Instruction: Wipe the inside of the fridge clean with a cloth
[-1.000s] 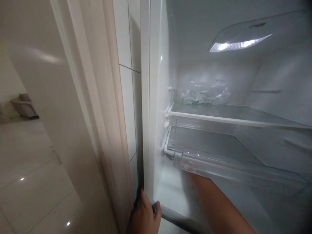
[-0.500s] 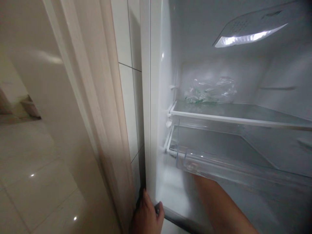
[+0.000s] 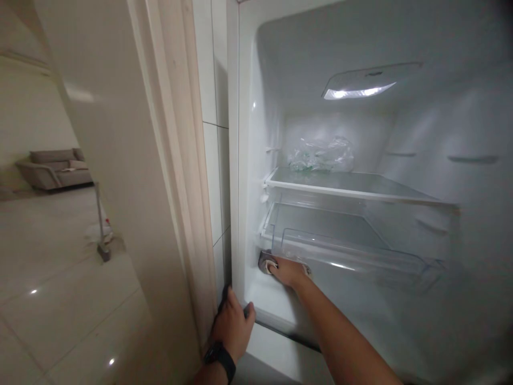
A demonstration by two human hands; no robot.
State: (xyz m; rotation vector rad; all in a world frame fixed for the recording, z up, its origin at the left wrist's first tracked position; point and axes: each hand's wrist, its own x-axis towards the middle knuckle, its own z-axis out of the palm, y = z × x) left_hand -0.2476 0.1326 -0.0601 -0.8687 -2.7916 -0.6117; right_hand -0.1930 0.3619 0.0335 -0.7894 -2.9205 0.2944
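My right hand (image 3: pixel 286 270) reaches into the lit refrigerator under the lower shelf. It is closed on a grey and beige cloth (image 3: pixel 266 262), pressed near the inner left wall by the floor of the compartment. Part of the hand shows through the clear plastic front (image 3: pixel 344 256) below the lower shelf. At the refrigerator's left front edge (image 3: pixel 235 214), my left hand (image 3: pixel 234 323) rests with fingers stretched up along the outer side and the thumb spread apart. A dark watch is on that wrist.
A crumpled clear plastic bag (image 3: pixel 320 154) lies on the upper glass shelf (image 3: pixel 332 181). The lamp (image 3: pixel 360 92) glows above. Left of the refrigerator are white tiles (image 3: pixel 210 176) and a wooden door frame (image 3: pixel 176 160). A sofa (image 3: pixel 60 168) stands in the room beyond.
The view has shifted back, showing more of the refrigerator and room. My right hand and the cloth, hidden before behind the plastic front, now show at the inner left wall. My left hand stays at the edge.
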